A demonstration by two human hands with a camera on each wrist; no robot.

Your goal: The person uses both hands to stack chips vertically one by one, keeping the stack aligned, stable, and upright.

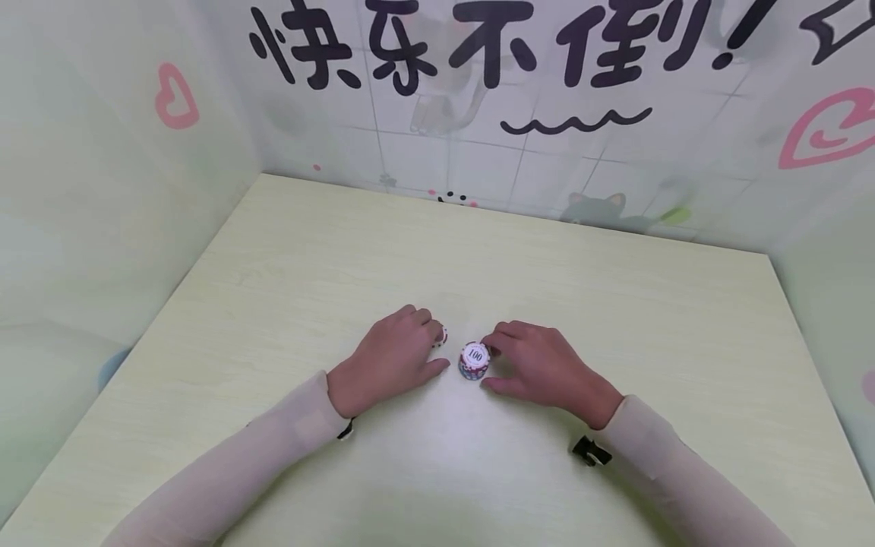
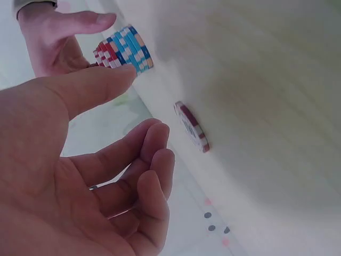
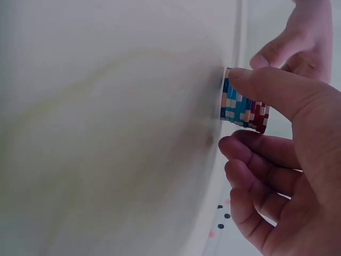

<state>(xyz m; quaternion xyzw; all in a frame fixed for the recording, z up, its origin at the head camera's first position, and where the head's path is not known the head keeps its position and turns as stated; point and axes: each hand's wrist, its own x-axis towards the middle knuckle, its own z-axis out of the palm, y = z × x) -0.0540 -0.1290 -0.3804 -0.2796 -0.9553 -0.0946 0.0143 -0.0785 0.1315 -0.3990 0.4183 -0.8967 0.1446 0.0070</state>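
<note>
A short stack of poker chips stands upright on the table, red and white chips above blue ones, with "100" on the top chip. Around its right side my right hand is held with thumb and fingers apart; the index fingertip is at the stack's edge, and contact is unclear. In the left wrist view a gap shows between that thumb and the stack. One loose red-and-white chip lies flat behind the stack. My left hand hovers beside this chip, fingers loosely bent, holding nothing.
The pale wooden table is bounded by a printed back wall with large black characters, and by side panels. A black strap piece shows under the right wrist.
</note>
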